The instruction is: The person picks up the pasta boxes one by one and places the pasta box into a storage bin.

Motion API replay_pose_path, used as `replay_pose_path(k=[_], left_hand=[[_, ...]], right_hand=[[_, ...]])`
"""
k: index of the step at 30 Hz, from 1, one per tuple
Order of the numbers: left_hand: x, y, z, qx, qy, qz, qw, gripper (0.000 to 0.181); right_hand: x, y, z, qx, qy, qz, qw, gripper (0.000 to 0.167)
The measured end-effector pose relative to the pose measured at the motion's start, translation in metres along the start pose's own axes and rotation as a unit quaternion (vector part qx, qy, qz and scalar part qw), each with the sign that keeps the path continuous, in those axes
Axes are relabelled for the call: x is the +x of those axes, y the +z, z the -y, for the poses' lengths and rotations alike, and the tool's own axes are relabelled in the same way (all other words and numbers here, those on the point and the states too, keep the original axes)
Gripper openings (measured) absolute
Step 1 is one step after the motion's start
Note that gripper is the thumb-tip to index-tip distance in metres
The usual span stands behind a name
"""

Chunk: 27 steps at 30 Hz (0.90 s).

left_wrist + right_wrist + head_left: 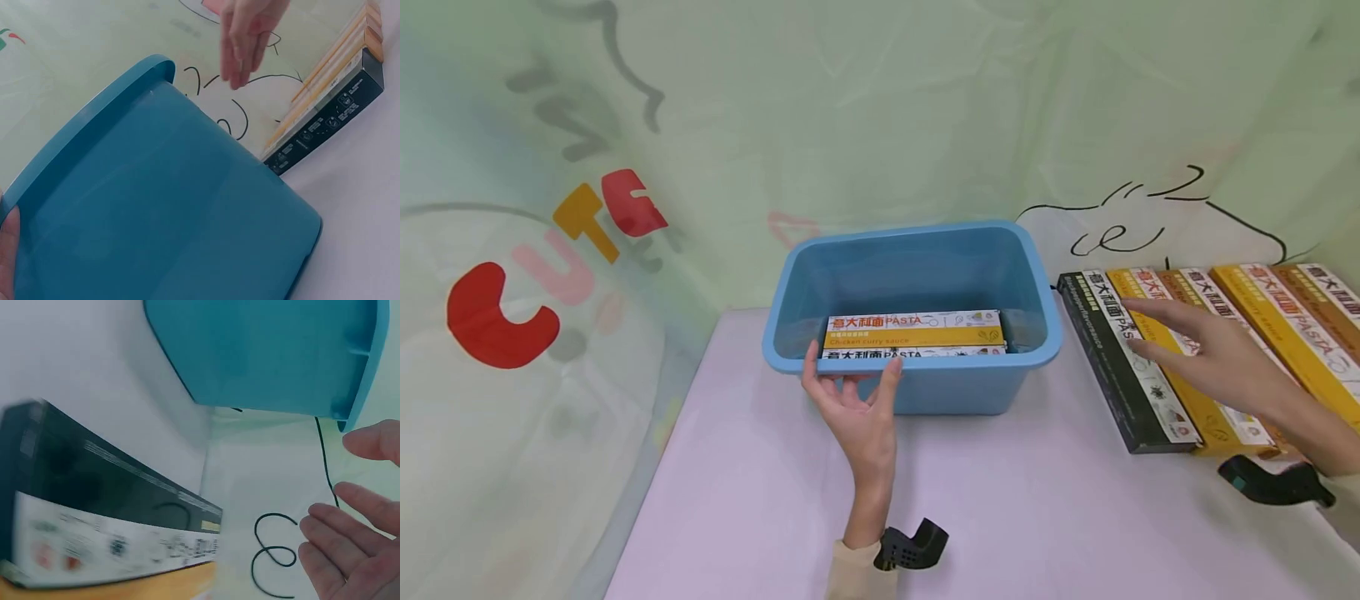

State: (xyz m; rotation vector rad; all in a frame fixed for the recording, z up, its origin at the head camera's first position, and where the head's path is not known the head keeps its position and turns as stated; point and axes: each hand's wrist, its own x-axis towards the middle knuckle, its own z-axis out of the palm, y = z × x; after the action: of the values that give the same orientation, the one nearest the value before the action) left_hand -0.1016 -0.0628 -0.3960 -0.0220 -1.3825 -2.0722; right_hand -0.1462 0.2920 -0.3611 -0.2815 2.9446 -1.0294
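Tub first: sky-blue rectangular plastic tub (955,392) sits upright on a lilac tabletop (760,500), close to a pale green printed cloth backdrop (887,108). Left hand (857,421) grips the near rim, thumb and a finger over the edge, other fingers folded below. Inside, near the front wall, lie a yellow-and-white cardboard pasta box (917,337) marked chicken curry sauce and, just in front, a second white-faced pasta box (917,351), mostly hidden by the rim.

Right hand (1221,358) is released, holds nothing, fingers extended, hovering above the row of boxes right of the tub. Row, from the tub outward: black-and-white carton (1116,375), yellow carton (1213,423), brown carton (1180,290), wider-showing yellow carton (1258,312), outer brown carton (1315,312). Wrist views show no contact with any of them.

Risks, my judgement: cartons sit tightly side by side, so a pinch on one could drag or topple its neighbour. Slick card plus a fingertip-only hold could mean a slip. Pulling down on the rim could tilt the tub and slide both boxes inside. A carton carried low could clip the tub's side wall.
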Motion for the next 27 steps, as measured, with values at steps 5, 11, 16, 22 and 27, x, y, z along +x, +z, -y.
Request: replay_pose_path(k=[5, 11, 16, 22, 27], left_hand=[[0.002, 0.001, 0.000, 0.002, 0.001, 0.004, 1.0000, 0.098], [0.003, 0.000, 0.000, 0.002, 0.004, -0.005, 1.0000, 0.097], [0.004, 0.001, 0.000, -0.002, 0.001, -0.001, 1.0000, 0.097], [0.001, 0.000, -0.001, -0.004, -0.004, -0.003, 1.0000, 0.096], [-0.001, 0.000, -0.002, -0.004, -0.004, 0.001, 1.0000, 0.096]], right_hand=[[-0.027, 0.022, -0.015, 0.018, 0.021, -0.043, 0.9987, 0.062], [-0.045, 0.050, -0.031, 0.050, 0.067, -0.053, 0.9951, 0.069], [-0.059, 0.065, -0.038, 0.071, 0.089, -0.064, 0.9914, 0.077], [-0.070, 0.080, -0.037, 0.063, 0.091, -0.103, 0.9885, 0.076], [-0.076, 0.086, -0.035, 0.084, 0.096, -0.144, 0.9813, 0.073]])
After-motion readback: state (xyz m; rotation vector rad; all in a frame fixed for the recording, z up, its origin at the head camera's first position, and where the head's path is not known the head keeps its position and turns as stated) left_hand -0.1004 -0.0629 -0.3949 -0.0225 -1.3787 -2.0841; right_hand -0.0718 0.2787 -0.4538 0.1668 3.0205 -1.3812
